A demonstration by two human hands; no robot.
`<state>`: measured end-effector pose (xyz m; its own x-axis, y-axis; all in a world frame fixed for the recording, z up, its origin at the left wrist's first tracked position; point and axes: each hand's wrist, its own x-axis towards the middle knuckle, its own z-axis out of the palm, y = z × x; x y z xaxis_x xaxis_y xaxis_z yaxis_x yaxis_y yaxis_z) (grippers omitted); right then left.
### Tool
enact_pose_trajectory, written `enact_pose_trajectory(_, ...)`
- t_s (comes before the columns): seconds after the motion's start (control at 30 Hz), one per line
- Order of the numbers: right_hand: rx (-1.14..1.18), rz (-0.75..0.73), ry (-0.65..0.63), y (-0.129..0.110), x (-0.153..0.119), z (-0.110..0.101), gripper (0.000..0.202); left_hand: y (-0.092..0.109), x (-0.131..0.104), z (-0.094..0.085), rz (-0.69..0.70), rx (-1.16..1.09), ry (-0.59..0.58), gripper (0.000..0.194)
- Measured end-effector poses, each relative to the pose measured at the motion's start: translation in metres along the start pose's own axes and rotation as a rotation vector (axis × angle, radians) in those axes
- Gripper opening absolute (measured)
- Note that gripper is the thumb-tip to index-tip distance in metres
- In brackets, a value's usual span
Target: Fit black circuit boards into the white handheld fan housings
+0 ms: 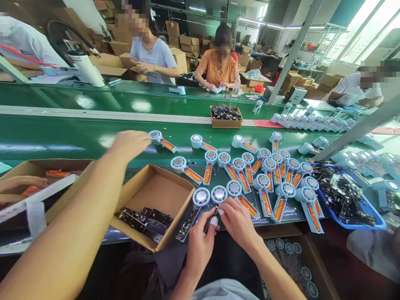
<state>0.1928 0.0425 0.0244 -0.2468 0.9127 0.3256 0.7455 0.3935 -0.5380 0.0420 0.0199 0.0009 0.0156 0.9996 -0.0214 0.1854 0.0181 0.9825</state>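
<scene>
My left hand (201, 238) is closed near the table's front edge, with a white covering on a fingertip, pinching a small dark part. My right hand (236, 221) is closed beside it, its fingertips meeting the left ones at something too small to make out. Just beyond my hands lies a light blue fan unit (219, 194). Left of it, another fan unit (201, 196) has a black circuit board (188, 223) along its handle. Many fan units with orange strips in their handles spread to the right.
An open cardboard box (156, 183) with circuit boards stands at left. A co-worker's arm (93, 204) reaches over the green belt (62, 129) to a fan unit. At right is a blue tray (371, 223) of black boards. People sit opposite.
</scene>
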Motion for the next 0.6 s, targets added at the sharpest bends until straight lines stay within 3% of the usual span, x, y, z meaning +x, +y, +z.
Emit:
enact_pose_trajectory(0.13, 0.168, 0.09, -0.044, 0.006, 0.001, -0.004, 0.025, 0.002, 0.007, -0.008, -0.048, -0.062, -0.078, 0.033)
enact_pose_trajectory(0.3, 0.289, 0.074, -0.125, 0.011, 0.004, -0.01, 0.029, 0.004, 0.011, -0.011, -0.034, -0.068, -0.139, 0.032)
enact_pose_trajectory(0.47, 0.263, 0.101, -0.095, 0.01, 0.005, -0.009, 0.028, 0.003, 0.009, -0.009, -0.004, -0.008, -0.137, 0.032)
enact_pose_trajectory(0.6, 0.364, 0.141, -0.042, 0.011, 0.0, -0.019, 0.031, 0.003, 0.006, -0.009, -0.028, 0.065, -0.145, 0.037)
